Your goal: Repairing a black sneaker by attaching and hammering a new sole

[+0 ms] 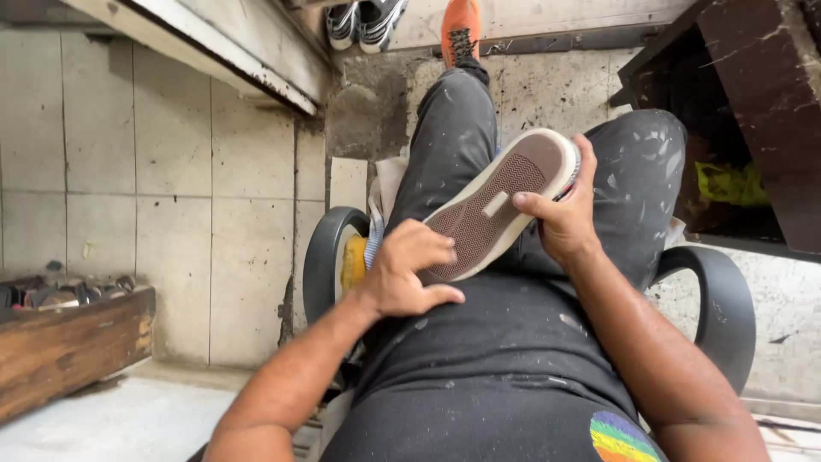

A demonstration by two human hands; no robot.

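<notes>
The left hand (409, 272) curls its fingers over the heel end of one sneaker (496, 205) lying sole-up across the person's lap, while the right hand (560, 218) grips its toe end; a pale rectangular label sits mid-sole on the brown tread. Outward lie two black chair armrests (321, 257), one orange shoe (460, 30) on the outstretched foot, two striped sneakers (363, 21) at the floor's far edge, and one wooden box (68, 342) at left.

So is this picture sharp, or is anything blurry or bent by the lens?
Head view: soft daylight, no hard shadows or glare. The shoe sole is sharp, gripped by the right hand; the left hand fingertips look slightly smeared. The wide lens curves the wall tiles at the frame edges.
</notes>
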